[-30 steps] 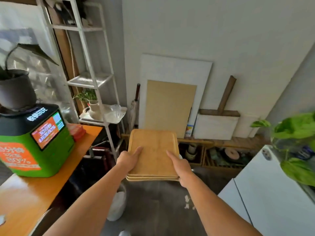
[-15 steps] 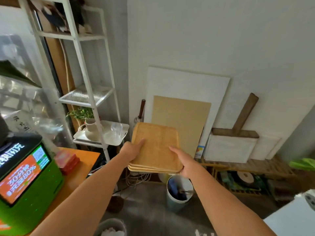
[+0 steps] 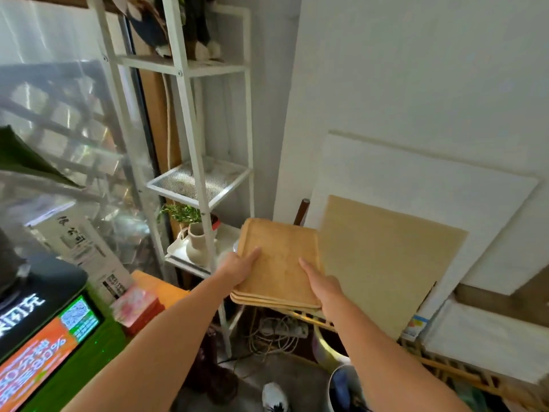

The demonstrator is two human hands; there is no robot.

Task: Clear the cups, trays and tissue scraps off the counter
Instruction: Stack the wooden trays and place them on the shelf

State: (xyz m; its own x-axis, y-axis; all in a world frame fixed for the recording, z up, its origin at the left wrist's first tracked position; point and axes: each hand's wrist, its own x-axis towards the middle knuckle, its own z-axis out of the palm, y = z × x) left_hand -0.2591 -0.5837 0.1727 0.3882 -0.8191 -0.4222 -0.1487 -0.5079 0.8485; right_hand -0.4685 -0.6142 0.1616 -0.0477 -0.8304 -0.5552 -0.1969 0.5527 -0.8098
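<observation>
A stack of three wooden trays [image 3: 279, 263] is held level in the air in front of me, right beside a white metal shelf unit [image 3: 190, 120]. My left hand [image 3: 239, 267] grips the stack's left edge with the thumb on top. My right hand [image 3: 322, 285] grips its right near corner the same way. The far end of the trays reaches over the shelf's lower tier, where a white tray [image 3: 178, 252] carries a cream vase [image 3: 197, 245] with a green plant. No cups or tissue scraps show clearly.
An orange counter [image 3: 157, 288] at the left holds a green machine with a lit screen [image 3: 44, 352] and red packets [image 3: 135, 306]. Boards [image 3: 386, 263] lean on the wall at the right. On the floor below are cables [image 3: 276, 331] and a bucket [image 3: 341, 388].
I have moved forward and turned left toward the shelf unit. The tray stack, held in both hands throughout, now sits close to the shelf's lower tier. The white fridge and right-hand plant left view.
</observation>
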